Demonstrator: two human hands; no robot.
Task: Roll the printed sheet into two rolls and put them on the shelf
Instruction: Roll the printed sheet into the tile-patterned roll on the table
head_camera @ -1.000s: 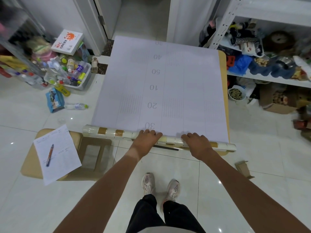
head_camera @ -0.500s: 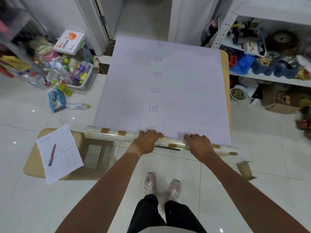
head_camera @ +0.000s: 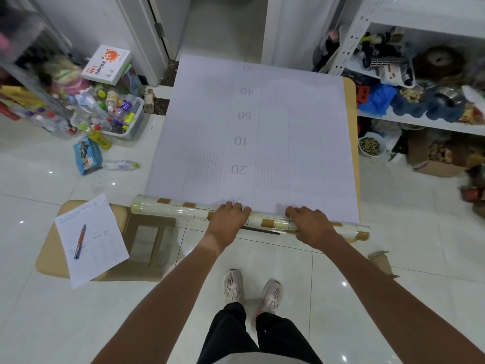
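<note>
A large white printed sheet (head_camera: 262,132) with upside-down numbers lies flat over a tan table (head_camera: 350,106). Its near end is wound into a long roll (head_camera: 173,210) with cream and brown patches, lying along the table's front edge. My left hand (head_camera: 228,222) grips the roll near its middle, fingers curled over the top. Further right, my right hand (head_camera: 311,225) grips the same roll. A white metal shelf (head_camera: 420,122) stands at the right, full of things.
A low tan stool (head_camera: 49,258) at the left carries a paper form (head_camera: 91,237) and a pen (head_camera: 80,240). A bin of bottles (head_camera: 110,116) sits at the back left. A cardboard scrap (head_camera: 380,261) lies on the tiled floor, by my shoes (head_camera: 252,287).
The roll has crept a little further over the sheet, now covering most of the nearest printed "30". Both hands stay on the roll.
</note>
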